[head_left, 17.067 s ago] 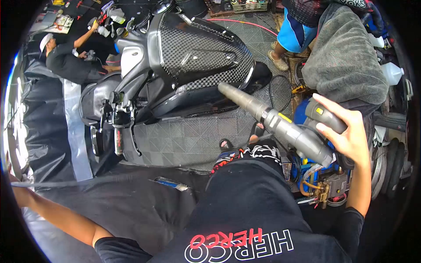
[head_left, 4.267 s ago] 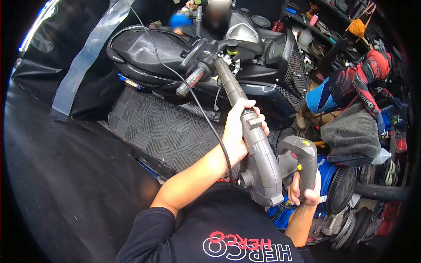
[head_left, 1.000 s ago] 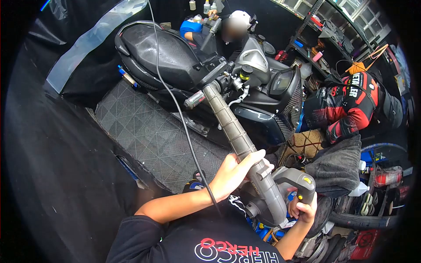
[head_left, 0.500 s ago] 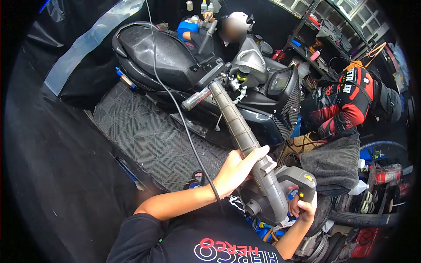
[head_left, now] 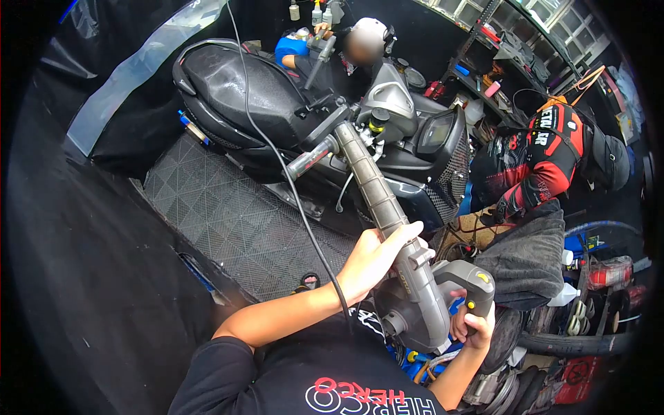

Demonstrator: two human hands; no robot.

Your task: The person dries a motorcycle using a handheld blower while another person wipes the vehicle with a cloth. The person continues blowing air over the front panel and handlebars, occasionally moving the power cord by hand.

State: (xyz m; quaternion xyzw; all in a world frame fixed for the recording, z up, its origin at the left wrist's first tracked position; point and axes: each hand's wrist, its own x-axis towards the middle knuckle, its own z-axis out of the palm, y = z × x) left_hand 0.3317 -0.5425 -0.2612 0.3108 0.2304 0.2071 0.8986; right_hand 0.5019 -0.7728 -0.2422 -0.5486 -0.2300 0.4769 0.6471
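From the head camera I see my left hand (head_left: pixel 373 261) wrapped around the barrel of the grey plastic electric blower (head_left: pixel 415 308). The fingers are curled over the top of the tube just where the ribbed nozzle joins the body, closed firmly on it. My right hand (head_left: pixel 474 325) is lower and to the right, fist closed around the blower's grey pistol handle, which has a yellow button on top. The blower sits just in front of my chest. Its long nozzle angles up and away, and the tip is right at the handlebar of the dark grey scooter (head_left: pixel 408 190), just beside the black rubber handlebar grip (head_left: pixel 310 158). A thin black power cord (head_left: pixel 277 162) runs from the top of the picture, across the scooter's black seat (head_left: pixel 238 86), down past my left wrist.

The scooter stands on a black grid-patterned floor mat (head_left: pixel 221 214). To the right a folded grey towel (head_left: pixel 527 256) lies on a pile of gear. Beyond it a person in a red and black jersey (head_left: pixel 553 142) bends down. Another person's blue sleeve (head_left: pixel 287 47) shows behind the scooter.
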